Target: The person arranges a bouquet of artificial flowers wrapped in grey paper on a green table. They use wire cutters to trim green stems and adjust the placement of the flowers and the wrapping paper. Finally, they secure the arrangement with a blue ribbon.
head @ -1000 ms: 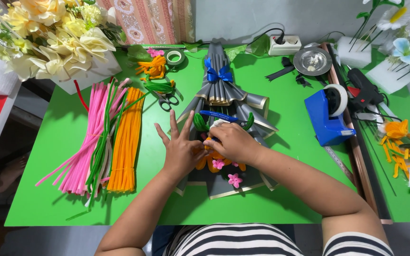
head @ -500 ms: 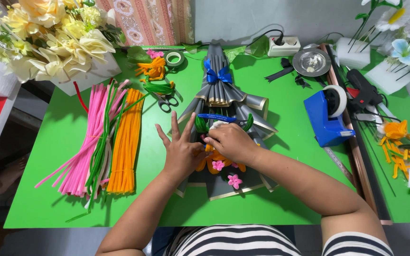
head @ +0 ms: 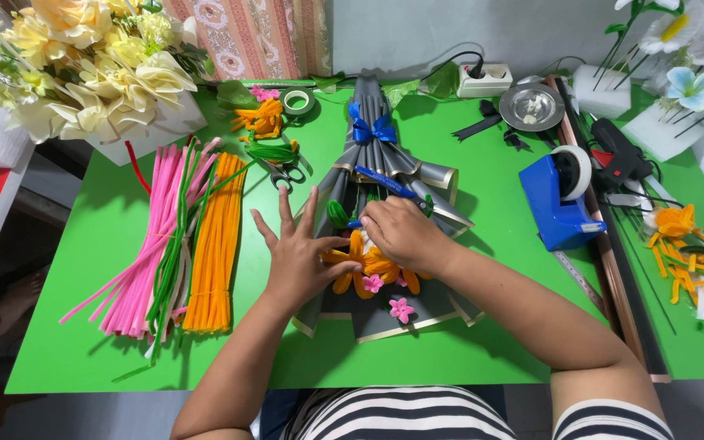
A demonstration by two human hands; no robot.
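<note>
- Head view looks down on a green table (head: 466, 358), bare along its near edge and near-left corner — the widest free room.
- Grey wrapped bouquet (head: 385, 175) lies mid-table, its long axis running away from the person: the narrow tied end with a blue bow (head: 372, 130) points to the far edge, while the fanned open end faces the person, holding orange flowers (head: 368, 273) and small pink blossoms (head: 402, 309).
- Pink, green and orange pipe cleaners (head: 177, 240) lie in bundles to the left, parallel to it.
- Blue tape dispenser (head: 561, 200) sits to the right, apart from it.
- Left hand (head: 301, 261) presses flat on the wrap, fingers spread wide.
- Right hand (head: 401, 236) is curled over the orange flowers; what it pinches cannot be told.
- Round metal dish (head: 533, 107) at the far edge holds small pale bits.
</note>
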